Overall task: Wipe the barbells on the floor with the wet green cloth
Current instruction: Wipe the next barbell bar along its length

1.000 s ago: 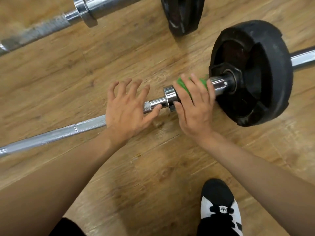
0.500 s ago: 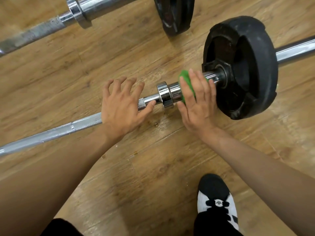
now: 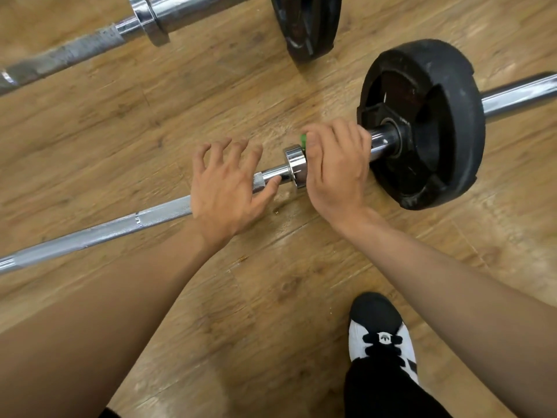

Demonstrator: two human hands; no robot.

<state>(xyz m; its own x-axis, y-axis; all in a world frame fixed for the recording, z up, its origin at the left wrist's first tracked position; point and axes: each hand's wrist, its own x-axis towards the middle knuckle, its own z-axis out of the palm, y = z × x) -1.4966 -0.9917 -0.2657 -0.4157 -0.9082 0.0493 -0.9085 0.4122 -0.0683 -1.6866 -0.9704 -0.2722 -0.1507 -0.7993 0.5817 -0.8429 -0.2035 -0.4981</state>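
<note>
Gripping cloth, right hand abuts collar (plate near).

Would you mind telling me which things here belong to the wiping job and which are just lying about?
In the job: green cloth, right hand, left hand, near barbell, far barbell.
Just there: shoe, wooden floor.

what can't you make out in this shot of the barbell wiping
Head view only.
green cloth: a sliver shows; the right hand covers the rest.
near barbell: both ends cut off by the left and right edges.
far barbell: mostly cut off by the top edge.
left hand: its own back hides whether the palm touches the bar.
</note>
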